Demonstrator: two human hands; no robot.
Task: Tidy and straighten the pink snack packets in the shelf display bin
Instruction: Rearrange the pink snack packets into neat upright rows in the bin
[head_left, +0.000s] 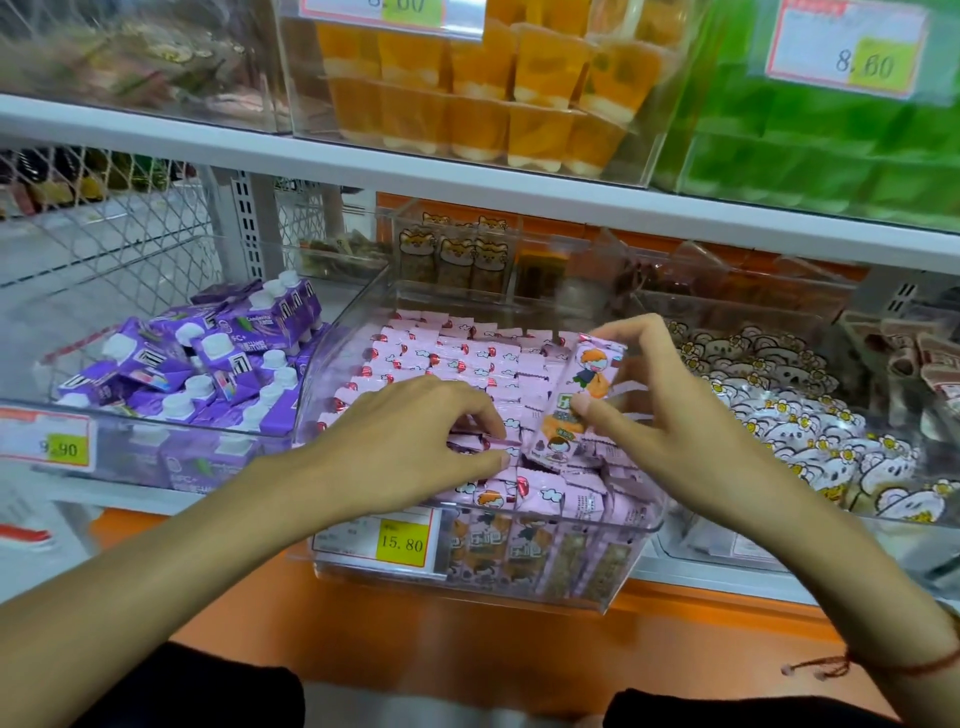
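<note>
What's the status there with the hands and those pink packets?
Right hand pinches one pink packet, lifted. Left hand presses on the packed rows in the clear bin. Nothing blocking.

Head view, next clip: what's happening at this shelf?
A person is tidying a clear display bin of pink snack packets. The right hand pinches one raised packet above the rows, while the left hand rests its fingers on packets near the front. Front packets look jumbled; back rows look neat.

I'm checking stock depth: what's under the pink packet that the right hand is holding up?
Under the lifted packet in the right hand lie more pink packets filling the clear bin. How many layers lie beneath them is covered.
</note>
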